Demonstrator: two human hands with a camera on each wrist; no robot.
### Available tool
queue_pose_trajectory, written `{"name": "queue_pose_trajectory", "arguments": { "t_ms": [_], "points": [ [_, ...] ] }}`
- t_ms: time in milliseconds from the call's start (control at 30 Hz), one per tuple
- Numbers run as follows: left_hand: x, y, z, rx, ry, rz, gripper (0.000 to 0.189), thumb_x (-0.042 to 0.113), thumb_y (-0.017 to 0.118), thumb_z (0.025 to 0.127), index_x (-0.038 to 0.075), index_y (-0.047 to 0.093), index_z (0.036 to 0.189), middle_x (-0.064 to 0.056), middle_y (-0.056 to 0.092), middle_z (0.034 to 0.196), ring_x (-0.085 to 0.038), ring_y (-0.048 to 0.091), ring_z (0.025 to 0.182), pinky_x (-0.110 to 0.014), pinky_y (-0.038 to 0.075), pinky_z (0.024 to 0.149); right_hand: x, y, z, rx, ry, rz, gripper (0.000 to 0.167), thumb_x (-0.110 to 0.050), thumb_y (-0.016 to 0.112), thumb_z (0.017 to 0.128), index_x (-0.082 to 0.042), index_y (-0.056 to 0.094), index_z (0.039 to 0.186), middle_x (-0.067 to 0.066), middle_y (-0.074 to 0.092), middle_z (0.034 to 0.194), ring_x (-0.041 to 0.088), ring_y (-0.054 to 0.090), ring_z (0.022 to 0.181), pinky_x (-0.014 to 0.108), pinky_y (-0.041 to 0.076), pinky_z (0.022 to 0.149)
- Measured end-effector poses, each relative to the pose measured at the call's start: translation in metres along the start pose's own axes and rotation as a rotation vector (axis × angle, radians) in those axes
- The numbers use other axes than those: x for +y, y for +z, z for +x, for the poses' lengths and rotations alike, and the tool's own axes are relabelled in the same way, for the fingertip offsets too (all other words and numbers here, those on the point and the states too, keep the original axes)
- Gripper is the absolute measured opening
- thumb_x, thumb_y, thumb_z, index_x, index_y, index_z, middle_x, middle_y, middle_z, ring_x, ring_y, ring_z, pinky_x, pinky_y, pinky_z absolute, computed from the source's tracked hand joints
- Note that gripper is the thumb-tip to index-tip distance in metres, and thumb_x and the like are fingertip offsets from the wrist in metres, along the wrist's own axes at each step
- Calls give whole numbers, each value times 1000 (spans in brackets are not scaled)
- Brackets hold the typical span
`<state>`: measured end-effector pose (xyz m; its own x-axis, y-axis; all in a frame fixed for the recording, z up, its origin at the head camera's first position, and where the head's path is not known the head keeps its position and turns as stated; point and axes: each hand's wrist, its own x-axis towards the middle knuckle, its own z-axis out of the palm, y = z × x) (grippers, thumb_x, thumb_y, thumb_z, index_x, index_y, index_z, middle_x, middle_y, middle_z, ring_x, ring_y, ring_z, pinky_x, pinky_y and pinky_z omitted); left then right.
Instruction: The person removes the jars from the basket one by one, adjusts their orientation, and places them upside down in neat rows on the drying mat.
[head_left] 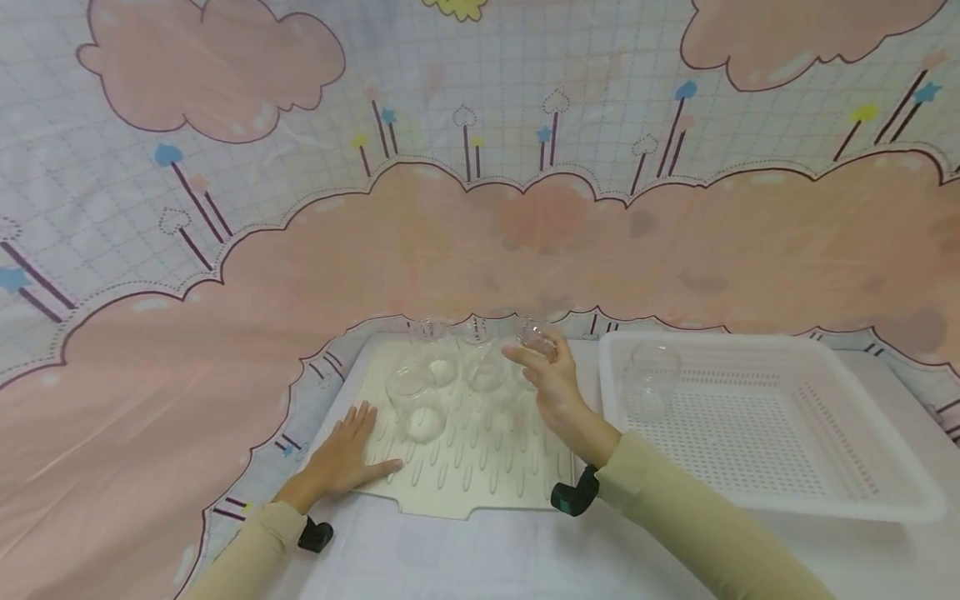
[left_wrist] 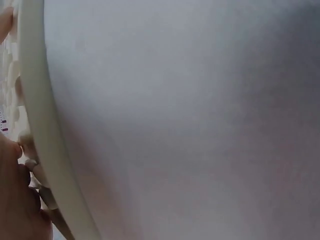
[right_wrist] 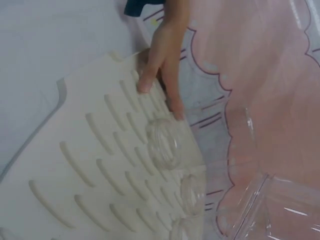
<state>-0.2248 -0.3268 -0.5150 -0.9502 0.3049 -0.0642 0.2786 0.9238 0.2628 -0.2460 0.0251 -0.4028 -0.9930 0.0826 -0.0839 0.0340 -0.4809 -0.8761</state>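
Note:
My left hand (head_left: pixel 341 454) rests with spread fingers on the left edge of a cream board (head_left: pixel 465 492) with raised ridges. At the board's back right, my right hand (head_left: pixel 558 392) grips a clear cup (head_left: pixel 534 335), its lower part partly hidden by the fingers. Several clear cups stand on the board: a front-left cup (head_left: pixel 412 387) and others behind it, including a middle cup (head_left: pixel 480 354). In the right wrist view, a clear cup (right_wrist: pixel 287 210) looms close at the lower right, with a cup (right_wrist: pixel 165 144) on the board beyond. The left wrist view shows mostly white cloth.
A white perforated basket (head_left: pixel 885 500) stands to the right of the board, with a clear cup (head_left: pixel 655 379) at its back left. White cloth (head_left: pixel 480 558) covers the tabletop. A patterned pink curtain (head_left: pixel 480 250) hangs behind.

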Motion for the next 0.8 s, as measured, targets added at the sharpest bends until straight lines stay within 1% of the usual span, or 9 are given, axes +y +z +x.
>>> {"name": "queue_pose_trajectory", "arguments": {
  "t_ms": [100,200,300,367,467,533,700,800],
  "points": [
    [-2,1,0,-1,-1,8,115,74,57,85,-8,17,155,-26,11,163,-44,7,149,-58,9,119,4,2,0,0,2,-26,70,2,72,81,-5,39,142,13,49,132,20,56,106,50,35,109],
    [-2,2,1,-2,-1,15,116,75,56,84,-7,17,156,-25,11,163,-44,7,149,-58,10,119,9,5,0,-16,6,-60,72,2,73,80,-4,39,143,15,50,133,21,55,108,50,35,108],
    [-3,2,1,-5,-2,26,115,76,55,84,-7,17,155,-25,12,162,-44,8,149,-58,11,119,14,7,1,-39,16,-84,76,4,75,79,-3,38,145,13,53,129,23,52,113,45,36,108],
    [-2,1,1,-4,1,31,115,76,55,85,-8,18,155,-26,12,162,-45,9,148,-57,12,119,16,8,1,-53,15,-101,75,5,75,79,-2,39,145,11,55,125,24,51,114,41,39,106],
    [-1,1,1,-5,2,32,115,75,55,85,-8,18,155,-26,12,162,-44,9,149,-57,12,119,20,10,1,-72,16,-126,72,6,76,79,-3,43,142,11,57,122,27,52,116,40,42,104],
    [-1,1,1,-7,2,31,115,76,54,85,-7,17,155,-25,12,162,-44,9,149,-57,12,119,23,11,0,-82,16,-154,69,5,77,79,-4,46,140,14,56,125,29,52,118,40,43,103],
    [-1,1,1,-14,-3,34,115,76,54,85,-7,17,155,-26,11,162,-44,8,149,-57,12,119,32,12,0,-98,20,-225,71,3,81,76,-6,48,139,21,51,135,34,50,124,41,46,102],
    [-2,1,0,-13,-3,39,114,76,53,86,-7,18,155,-26,12,162,-44,8,149,-57,12,119,38,12,1,-102,27,-263,72,1,83,75,-6,48,138,20,50,137,36,48,127,42,45,103]
  ]
}}
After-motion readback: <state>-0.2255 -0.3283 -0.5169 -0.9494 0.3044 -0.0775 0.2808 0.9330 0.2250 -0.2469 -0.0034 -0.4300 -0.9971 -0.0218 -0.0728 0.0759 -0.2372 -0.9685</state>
